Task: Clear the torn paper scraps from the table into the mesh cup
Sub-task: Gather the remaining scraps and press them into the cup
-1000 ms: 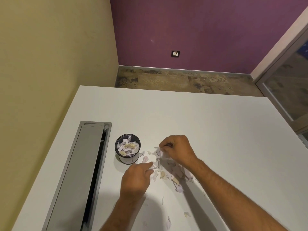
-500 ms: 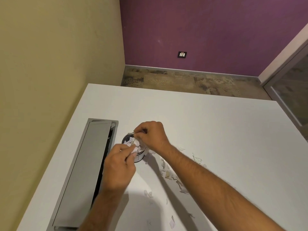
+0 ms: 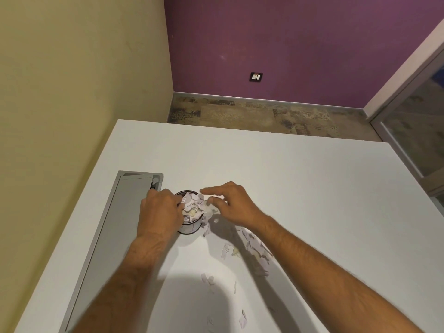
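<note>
Scraps (image 3: 254,251) lie loose on the table (image 3: 300,188) nearest me; beyond, the mesh cup (image 3: 191,224) is heaped past its rim. My left hand (image 3: 162,212) curls against the cup, grasp unclear, my right hand (image 3: 230,203) spread above it — one nudge could, I judge, spill the pile.

A mesh cup (image 3: 189,227) heaped with paper scraps (image 3: 192,206) is seen near the counter's (image 3: 300,188) left edge. It is touched by the left hand (image 3: 162,212); the right hand (image 3: 230,203) is held beside it, fingers spread. More scraps (image 3: 254,251) are scattered toward the near edge.
</note>
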A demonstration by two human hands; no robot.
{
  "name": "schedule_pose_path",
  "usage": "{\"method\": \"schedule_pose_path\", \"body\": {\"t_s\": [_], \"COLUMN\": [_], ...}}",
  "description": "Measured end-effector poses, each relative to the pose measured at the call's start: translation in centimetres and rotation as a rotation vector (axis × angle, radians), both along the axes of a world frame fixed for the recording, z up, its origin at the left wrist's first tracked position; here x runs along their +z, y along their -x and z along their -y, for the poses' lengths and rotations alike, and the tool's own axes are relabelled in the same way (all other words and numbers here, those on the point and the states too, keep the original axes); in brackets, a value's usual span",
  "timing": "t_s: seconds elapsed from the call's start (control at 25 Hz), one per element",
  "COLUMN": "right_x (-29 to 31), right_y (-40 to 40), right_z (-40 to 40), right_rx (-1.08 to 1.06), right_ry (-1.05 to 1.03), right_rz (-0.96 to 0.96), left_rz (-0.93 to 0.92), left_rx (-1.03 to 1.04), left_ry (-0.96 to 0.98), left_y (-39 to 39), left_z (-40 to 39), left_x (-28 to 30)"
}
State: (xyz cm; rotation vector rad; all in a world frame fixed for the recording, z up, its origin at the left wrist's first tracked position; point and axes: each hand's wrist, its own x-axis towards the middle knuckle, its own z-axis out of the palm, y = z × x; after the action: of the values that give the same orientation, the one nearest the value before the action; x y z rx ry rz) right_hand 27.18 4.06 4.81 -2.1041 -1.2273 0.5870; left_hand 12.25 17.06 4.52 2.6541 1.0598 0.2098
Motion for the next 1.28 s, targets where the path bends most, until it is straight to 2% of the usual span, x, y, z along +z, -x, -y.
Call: {"method": "schedule_pose_path", "body": {"t_s": [0.08, 0.12, 0.24, 0.32, 0.36, 0.4, 0.48, 0.6, 0.68, 0.84, 1.12, 1.28], "right_x": [-0.4, -0.6, -1.8, -2.8, -3.3, -3.8, -4.6, -5.3, -5.8, -6.0, -5.7, -5.6], "right_y": [-1.0, -1.6, -3.4, -4.3, -4.5, -4.5, -4.2, -3.4, -2.8, -1.4, -1.7, -2.2], "right_z": [1.8, 2.8, 5.7, 7.3, 7.9, 8.3, 8.6, 8.4, 8.2, 7.7, 8.0, 8.5], "right_rx": [-0.093, -0.153, -0.299, -0.32, -0.299, -0.259, -0.157, -0.011, 0.067, 0.088, -0.123, -0.332], "right_ry": [-0.053, -0.06, 0.028, 0.168, 0.252, 0.327, 0.422, 0.543, 0.612, 0.538, 0.484, 0.311], "right_rz": [-0.055, -0.082, -0.079, -0.006, 0.038, 0.082, 0.159, 0.207, 0.275, 0.422, 0.268, 0.123], "left_rz": [-0.077, -0.057, 0.234, 0.428, 0.438, 0.384, 0.138, -0.206, -0.317, -0.334, -0.313, -0.229], "left_rx": [-0.021, -0.027, -0.075, -0.237, -0.351, -0.462, -0.582, -0.531, -0.503, -0.452, -0.427, -0.391], "left_ry": [-0.1, -0.138, -0.174, -0.121, -0.074, -0.016, 0.088, 0.229, 0.271, 0.265, 0.294, 0.228], "left_y": [-0.1, -0.2, -0.5, -0.7, -0.9, -1.1, -1.5, -1.8, -2.0, -3.6, -5.3, -5.5], "left_z": [0.2, 0.4, 1.8, 3.5, 4.6, 5.8, 8.1, 10.1, 10.7, 11.5, 11.1, 10.9], "left_x": [0.1, 0.3, 1.2, 1.3, 1.1, 0.7, -1.0, -4.3, -5.7, -6.9, -7.5, -7.7]}}
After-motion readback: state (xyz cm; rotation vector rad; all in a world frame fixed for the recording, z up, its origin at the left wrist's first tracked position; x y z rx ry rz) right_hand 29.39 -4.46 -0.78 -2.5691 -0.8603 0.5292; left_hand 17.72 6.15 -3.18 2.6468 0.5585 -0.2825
